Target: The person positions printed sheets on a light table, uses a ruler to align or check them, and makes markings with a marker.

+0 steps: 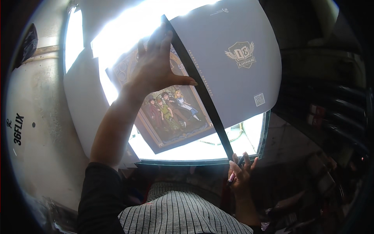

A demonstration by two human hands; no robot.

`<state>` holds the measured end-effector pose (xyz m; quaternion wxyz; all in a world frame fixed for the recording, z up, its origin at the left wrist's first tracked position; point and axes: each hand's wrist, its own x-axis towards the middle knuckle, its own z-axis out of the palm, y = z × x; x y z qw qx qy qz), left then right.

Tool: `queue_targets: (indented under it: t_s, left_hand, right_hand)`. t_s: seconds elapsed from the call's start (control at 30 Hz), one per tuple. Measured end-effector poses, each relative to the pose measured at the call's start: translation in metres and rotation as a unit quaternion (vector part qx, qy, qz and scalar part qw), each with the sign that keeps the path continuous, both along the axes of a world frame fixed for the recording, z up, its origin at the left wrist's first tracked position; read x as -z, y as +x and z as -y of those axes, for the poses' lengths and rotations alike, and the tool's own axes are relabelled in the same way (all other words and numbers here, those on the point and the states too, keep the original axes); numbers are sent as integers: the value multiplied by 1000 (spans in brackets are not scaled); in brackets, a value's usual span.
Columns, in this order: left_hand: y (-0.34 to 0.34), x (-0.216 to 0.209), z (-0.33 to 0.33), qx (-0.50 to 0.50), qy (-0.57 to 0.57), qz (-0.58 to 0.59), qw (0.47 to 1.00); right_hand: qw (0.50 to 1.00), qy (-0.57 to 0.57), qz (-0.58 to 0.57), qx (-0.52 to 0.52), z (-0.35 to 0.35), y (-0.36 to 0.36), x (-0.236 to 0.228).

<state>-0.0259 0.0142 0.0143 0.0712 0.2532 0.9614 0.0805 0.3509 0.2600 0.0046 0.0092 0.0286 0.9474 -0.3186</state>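
Note:
A large printed cover sheet point(241, 85) lies on a brightly lit glass-topped light table point(171, 158). Its left part carries a picture of several cartoon figures in an ornate frame, and its right part is plain with a winged emblem. Slanting across the sheet is a long, dark straight bar point(206, 95), like a ruler. My left hand point(154, 64) is spread flat over the sheet, its thumb and fingertips at the bar. By the bar's near end, my right hand point(241, 173) is closed on a slim dark pen-like tool point(241, 159); its tip is unclear.
Pale sheets point(83, 97) lie at the left side of the light table. Farther left is a light surface point(43, 117) with dark lettering, and a dark object point(28, 43) sits at its far end. The right side is dim, with dark rounded shapes point(335, 113).

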Motion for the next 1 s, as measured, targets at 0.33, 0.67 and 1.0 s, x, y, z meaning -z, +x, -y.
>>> queue_targets:
  t_s: [0.33,0.67,1.0]
  left_hand:
    - [0,0,-1,15,15,-7,1000]
    - [6,4,7,-14,-34,7,999]
    - [8,-1,5,-22,-34,31,999]
  right_hand:
    - [1000,-5,3,-4,-3,1,1]
    - [999,18,-20,-34,-1,-2,1]
    - [999,21,17,-38,-3,-2,-6]
